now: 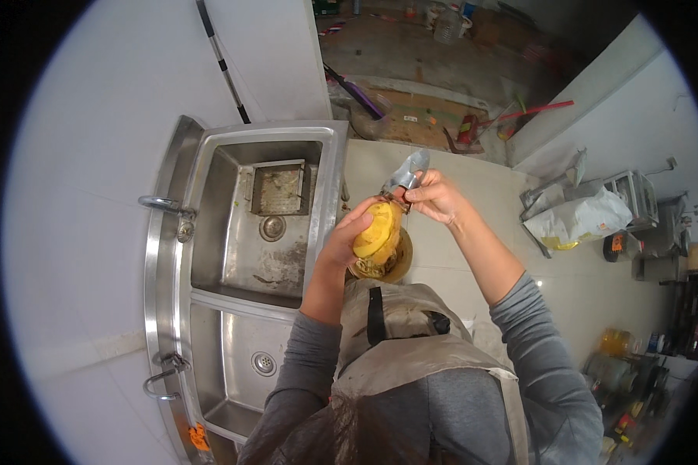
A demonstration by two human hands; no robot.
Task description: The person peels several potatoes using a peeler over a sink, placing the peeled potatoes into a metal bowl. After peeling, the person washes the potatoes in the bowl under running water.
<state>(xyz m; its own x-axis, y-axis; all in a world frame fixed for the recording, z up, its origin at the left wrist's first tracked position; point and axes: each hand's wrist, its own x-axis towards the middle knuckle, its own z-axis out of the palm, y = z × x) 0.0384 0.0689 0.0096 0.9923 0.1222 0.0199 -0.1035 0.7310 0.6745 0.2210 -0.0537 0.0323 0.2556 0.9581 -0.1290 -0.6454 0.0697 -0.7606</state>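
Note:
My left hand (350, 231) grips a yellow, partly peeled fruit or vegetable (377, 232), its exact kind unclear. Strips of paler and deeper yellow show on its surface. In my right hand (437, 196) is a shiny metal tool with a broad blade (410, 165), close to the far end of the yellow piece. Whether the blade touches it cannot be made out. Under both, a round tan bucket or bowl (406, 261) holds what look like peelings, partly covered by my left hand and the yellow piece.
A stainless steel double sink (328, 209) runs along my left, with a perforated metal tray (278, 187) in its far basin and curved taps (164, 203). A white sack (581, 218) lies on the right. Ahead are a red-handled tool (529, 111) and cardboard (424, 113) on the floor.

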